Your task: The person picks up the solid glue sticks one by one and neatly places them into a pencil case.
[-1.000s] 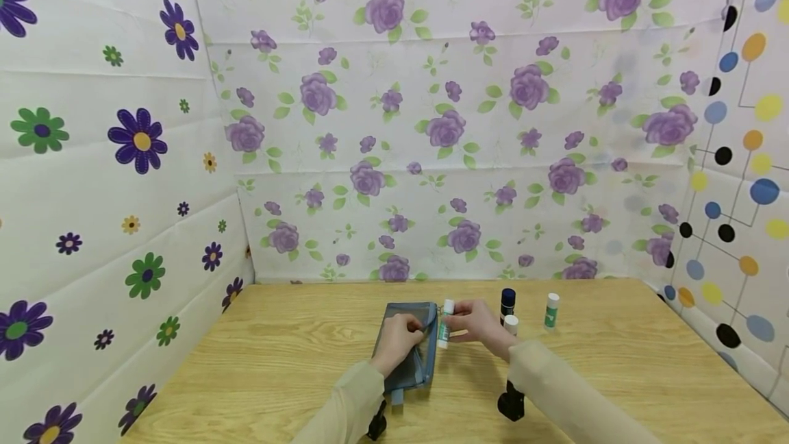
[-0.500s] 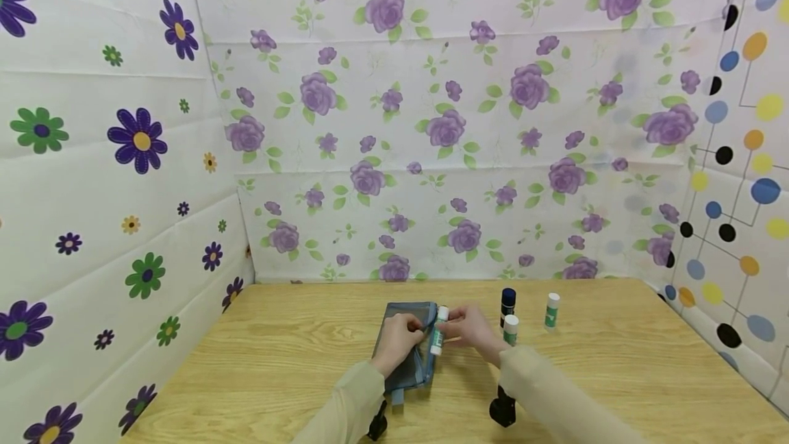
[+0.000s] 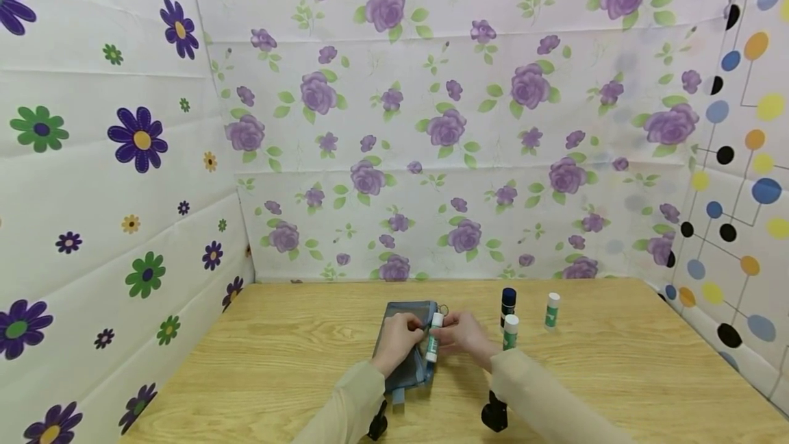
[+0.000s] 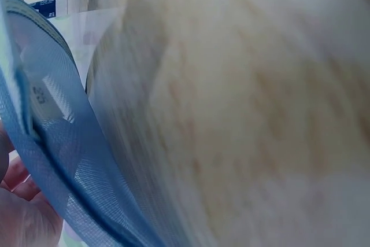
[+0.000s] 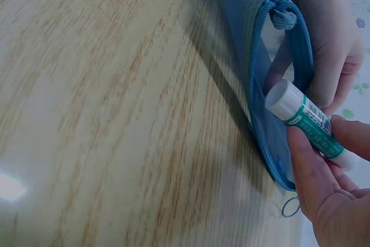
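Your left hand [image 3: 399, 341] has its fingers bent, pinching one side of the open pouch [image 3: 411, 370], a blue see-through one with a zip. Your right hand [image 3: 466, 336] is partly closed, thumb and fingers pinching a glue stick [image 5: 317, 124], white at both ends with a green label. Position of glue stick: tilted, at the pouch's unzipped mouth; the right wrist view shows one white end over the opening. Whether that end is inside the rim, you cannot tell. Pouch is on the wooden table [image 3: 277, 362], a small ring [image 5: 291, 206] at its far corner. Beyond your right hand, three more sticks stand upright: a dark blue one [image 3: 508, 308], a green-and-white one [image 3: 510, 333] just in front of it, and another green-and-white stick [image 3: 551, 311] farther right.
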Demonstrator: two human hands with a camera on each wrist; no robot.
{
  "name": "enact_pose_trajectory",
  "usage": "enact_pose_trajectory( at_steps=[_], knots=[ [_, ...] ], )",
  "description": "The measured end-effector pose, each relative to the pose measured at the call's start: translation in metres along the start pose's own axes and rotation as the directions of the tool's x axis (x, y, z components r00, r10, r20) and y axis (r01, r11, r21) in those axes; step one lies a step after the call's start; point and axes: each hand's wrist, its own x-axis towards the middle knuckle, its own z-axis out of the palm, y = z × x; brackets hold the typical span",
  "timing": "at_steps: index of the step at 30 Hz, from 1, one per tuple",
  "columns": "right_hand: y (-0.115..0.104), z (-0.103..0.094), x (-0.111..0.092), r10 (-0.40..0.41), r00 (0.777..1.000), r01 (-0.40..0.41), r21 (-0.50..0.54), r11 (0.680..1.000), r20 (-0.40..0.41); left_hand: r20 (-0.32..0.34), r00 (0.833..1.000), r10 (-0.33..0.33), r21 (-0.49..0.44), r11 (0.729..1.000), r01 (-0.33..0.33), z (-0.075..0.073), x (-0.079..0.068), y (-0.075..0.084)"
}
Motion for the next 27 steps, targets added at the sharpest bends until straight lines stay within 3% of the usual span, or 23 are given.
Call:
enact_pose_trajectory(
  at_steps=[27],
  knots=[
    [0.009, 0.012, 0.007, 0.037, 0.999, -0.042, -0.145, 0.989, -0.039, -0.024, 1.000, -0.002, -0.012, 1.000, 0.002, -0.006, 0.001, 0.004]
  ],
)
